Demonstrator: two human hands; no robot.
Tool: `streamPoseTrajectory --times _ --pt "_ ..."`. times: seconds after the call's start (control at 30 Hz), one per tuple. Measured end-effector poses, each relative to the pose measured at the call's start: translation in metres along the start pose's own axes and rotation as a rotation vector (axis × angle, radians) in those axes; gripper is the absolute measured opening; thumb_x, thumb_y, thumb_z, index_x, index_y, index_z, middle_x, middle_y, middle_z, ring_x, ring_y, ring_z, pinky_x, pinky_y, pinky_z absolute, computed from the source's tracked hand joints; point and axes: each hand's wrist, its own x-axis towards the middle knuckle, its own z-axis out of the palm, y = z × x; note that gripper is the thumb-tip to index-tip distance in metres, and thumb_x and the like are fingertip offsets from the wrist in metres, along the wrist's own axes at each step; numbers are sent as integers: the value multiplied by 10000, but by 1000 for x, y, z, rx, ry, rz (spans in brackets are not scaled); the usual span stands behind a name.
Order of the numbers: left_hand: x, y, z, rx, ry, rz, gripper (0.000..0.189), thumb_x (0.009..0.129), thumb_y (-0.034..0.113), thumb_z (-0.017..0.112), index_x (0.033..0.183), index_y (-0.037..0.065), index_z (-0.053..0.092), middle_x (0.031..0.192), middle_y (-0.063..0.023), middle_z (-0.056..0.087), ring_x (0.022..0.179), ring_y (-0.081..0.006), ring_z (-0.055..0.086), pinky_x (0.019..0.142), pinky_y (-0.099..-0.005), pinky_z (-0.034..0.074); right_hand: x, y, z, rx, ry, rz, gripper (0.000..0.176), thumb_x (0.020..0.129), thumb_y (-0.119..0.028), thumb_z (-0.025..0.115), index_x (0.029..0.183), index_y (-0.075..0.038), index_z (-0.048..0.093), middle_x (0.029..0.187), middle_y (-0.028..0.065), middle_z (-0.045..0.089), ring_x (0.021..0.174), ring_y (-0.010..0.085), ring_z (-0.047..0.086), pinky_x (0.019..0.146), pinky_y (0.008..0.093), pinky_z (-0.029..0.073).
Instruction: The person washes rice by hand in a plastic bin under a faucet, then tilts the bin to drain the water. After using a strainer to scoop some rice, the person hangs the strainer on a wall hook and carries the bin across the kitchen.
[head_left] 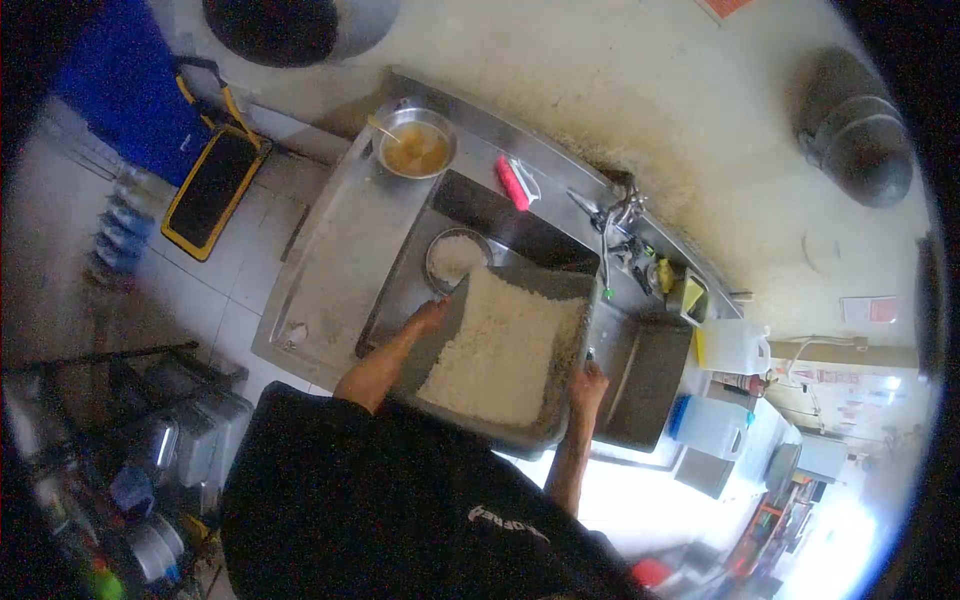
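A large grey tub (568, 402) of pale, crumbly, flour-like material (505, 345) is held tilted in front of me, overlapping the sink's front edge. My left hand (430, 316) grips its left side, fingers partly hidden by the wall. On the opposite side, my right hand (590, 382) is closed at the rim. Just beyond the tub's far left corner, a round metal bowl (432, 268) with similar pale material sits inside the sink basin (392, 312).
Behind the sink stand a metal bowl of yellowish liquid (416, 150), a pink-and-white brush (518, 184) and a faucet (625, 205). A second basin (650, 385) and plastic jugs (712, 425) are on the right. A yellow-framed trolley (212, 190) stands on the floor at left.
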Motion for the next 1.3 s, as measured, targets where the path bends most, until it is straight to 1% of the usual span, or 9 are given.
streamPoseTrajectory --times 0.07,0.2,0.4,0.43,0.67,0.87,1.03,1.2,1.3 --pt "7 -11 10 -73 9 -57 716 936 552 242 1125 -67 549 1095 -338 551 1128 -453 486 950 -507 375 2 -7 5 14 9 217 174 712 -149 620 716 25 609 578 100 565 543 160 498 509 340 389" --pt "37 -48 40 62 248 158 651 931 511 276 1092 -53 558 921 -268 618 895 -402 587 763 -488 459 9 -11 3 -80 -13 153 165 701 -144 613 709 21 616 580 109 570 532 171 496 508 337 395" --pt "106 -122 74 741 225 597 418 921 241 374 1228 -33 447 743 -188 617 597 -293 572 523 -401 466 13 -28 2 -101 -77 103 242 704 -215 593 737 24 620 585 208 541 548 156 461 527 372 403" --pt "106 -126 71 522 127 479 451 887 124 379 1299 -58 356 747 -243 612 580 -354 573 512 -440 475 13 -33 2 -116 -76 120 259 705 -230 590 729 27 614 592 202 551 544 165 443 528 387 398" --pt "51 -77 42 573 28 405 462 867 168 427 1270 -55 394 815 -190 619 600 -310 586 511 -408 476 17 -34 7 -36 -16 141 293 717 -255 659 674 29 600 559 113 563 506 172 471 491 359 386" --pt "36 -67 38 1291 198 625 448 850 282 484 1179 -20 519 971 -140 633 669 -290 612 560 -378 486 23 -17 14 76 -46 119 309 713 -261 667 664 32 584 531 99 537 497 167 458 483 362 374" --pt "47 -82 49 1114 254 706 415 887 290 453 1135 -24 562 1195 -180 545 847 -277 610 641 -384 500 25 -11 6 -98 -67 97 284 718 -239 657 704 39 603 590 92 563 574 160 483 526 354 401" --pt "44 -55 39 512 26 412 448 879 300 463 1197 -12 503 1121 -176 570 821 -291 608 632 -401 485 24 -4 2 -80 -149 271 232 733 -196 638 712 31 590 622 68 560 620 144 466 555 342 411" --pt "41 -38 33 356 -4 309 476 874 306 470 1234 -5 468 1076 -174 585 805 -299 607 626 -412 476 25 17 11 -19 -38 163 366 727 -300 657 738 65 628 593 170 590 551 228 545 522 380 418"
